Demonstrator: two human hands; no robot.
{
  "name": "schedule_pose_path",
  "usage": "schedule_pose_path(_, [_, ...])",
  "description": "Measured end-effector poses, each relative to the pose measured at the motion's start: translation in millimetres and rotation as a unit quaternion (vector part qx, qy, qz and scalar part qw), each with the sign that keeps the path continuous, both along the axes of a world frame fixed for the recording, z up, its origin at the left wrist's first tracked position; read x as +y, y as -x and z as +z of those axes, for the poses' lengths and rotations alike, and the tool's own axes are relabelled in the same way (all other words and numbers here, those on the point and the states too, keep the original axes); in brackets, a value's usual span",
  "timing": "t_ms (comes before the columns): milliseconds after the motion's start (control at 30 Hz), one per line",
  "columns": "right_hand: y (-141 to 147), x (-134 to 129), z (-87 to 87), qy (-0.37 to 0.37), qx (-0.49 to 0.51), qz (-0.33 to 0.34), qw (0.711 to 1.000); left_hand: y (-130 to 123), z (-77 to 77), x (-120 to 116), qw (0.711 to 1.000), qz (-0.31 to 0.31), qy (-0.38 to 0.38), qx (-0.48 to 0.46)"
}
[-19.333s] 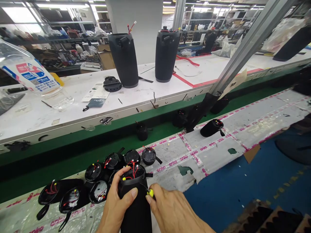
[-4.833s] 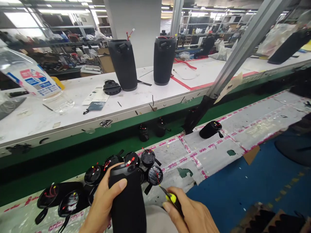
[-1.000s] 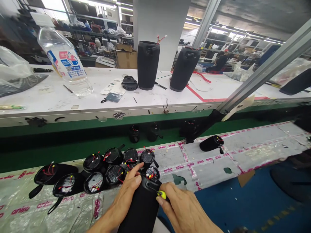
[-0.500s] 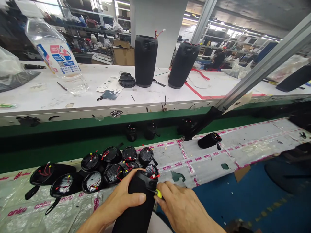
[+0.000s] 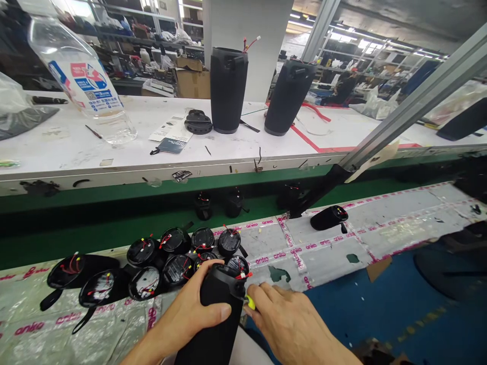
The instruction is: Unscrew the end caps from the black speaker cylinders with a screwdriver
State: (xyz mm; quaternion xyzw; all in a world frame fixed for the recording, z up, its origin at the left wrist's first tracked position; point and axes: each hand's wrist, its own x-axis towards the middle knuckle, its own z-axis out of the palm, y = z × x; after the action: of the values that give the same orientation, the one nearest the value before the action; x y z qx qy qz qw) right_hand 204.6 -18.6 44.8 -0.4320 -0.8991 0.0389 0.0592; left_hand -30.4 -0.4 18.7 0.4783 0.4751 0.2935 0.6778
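A black cylindrical speaker housing (image 5: 211,337) leans toward me at the bottom middle, covered in dark fabric. My left hand (image 5: 192,306) is wrapped round its upper part, thumb across the front. At the right side of its top rim, my right hand (image 5: 287,314) pinches a small yellow-handled tool (image 5: 250,302), its tip against or very near the rim; the fingers hide most of it. Just beyond the held housing stand several similar black housings (image 5: 178,268) in a cluster, open ends up, with red wires and small connectors showing.
A white shelf (image 5: 144,157) runs across above, bearing a water bottle (image 5: 91,86), a black end cap (image 5: 198,121), paper tags (image 5: 174,141) and two upright housings (image 5: 229,91). One housing lies on the taped lower bench (image 5: 329,218). A metal post (image 5: 414,96) slants at right.
The view has shifted slightly. Both hands stay on the same housing and tool, with the right hand turned a little; nothing has been let go.
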Motion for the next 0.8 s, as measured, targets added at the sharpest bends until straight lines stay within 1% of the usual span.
schedule_pose_path(133, [-0.4,-1.1,-2.1,-0.008,-0.016,0.002,1.000,-1.8,1.1,-3.5,0.999,0.013,-0.001,0.044])
schedule_pose_path(267, [2.6,-4.2,-4.7,0.001,-0.067,-0.003,0.998,-7.7,8.5,-7.7,0.990,0.034,-0.021,0.136])
schedule_pose_path(333, [5.0,-5.3,-3.0,0.014,-0.101,-0.003,0.995,-11.8,13.6,-9.1,0.983,0.043,-0.020,0.178])
schedule_pose_path(433, [9.2,-4.8,5.5,0.052,-0.148,0.004,0.988,-16.8,18.4,-10.2,0.975,0.053,-0.004,0.215])
schedule_pose_path(533, [13.4,-2.3,18.0,0.093,-0.193,0.012,0.977,-18.2,18.2,-11.2,0.970,0.055,-0.011,0.235])
schedule_pose_path(633, [16.2,0.6,28.7,0.113,-0.215,0.028,0.970,-17.5,16.6,-12.4,0.968,0.058,-0.022,0.243])
schedule_pose_path(733, [16.4,2.1,33.1,0.122,-0.218,0.044,0.967,-16.6,17.0,-13.1,0.968,0.072,-0.023,0.240])
schedule_pose_path(800, [15.4,1.5,32.1,0.115,-0.216,0.049,0.968,-15.3,17.9,-13.2,0.973,0.083,-0.026,0.216])
